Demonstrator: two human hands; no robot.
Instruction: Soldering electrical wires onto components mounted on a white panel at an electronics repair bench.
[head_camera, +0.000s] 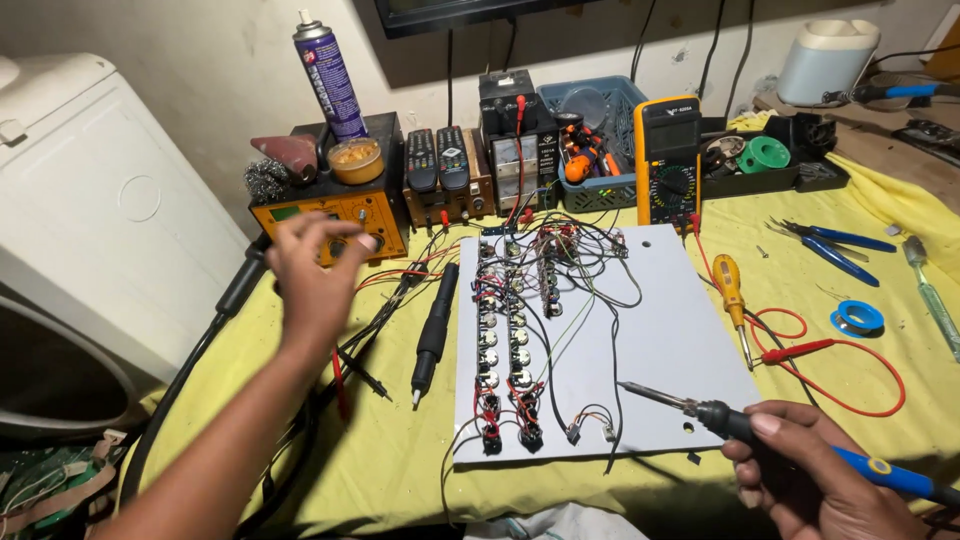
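Right now the right hand (810, 465) is closed around a soldering iron with a blue and black handle (770, 432), at the near right of the tabletop (400, 460), which is covered in yellow cloth. The iron's metal tip points left over the near part of a flat white rectangular board (660, 340). Rows of small round components and thin dark wires (515, 330) run along the left part of that board. The left hand (315, 275) is raised at the far left, fingers loosely spread and holding nothing, just in front of an orange soldering station box (345, 215). A black pen-shaped tool (432, 335) lies between that hand and the board. A yellow multimeter (667, 158) stands beyond the board, and a yellow-handled screwdriver (732, 290) lies to its right.
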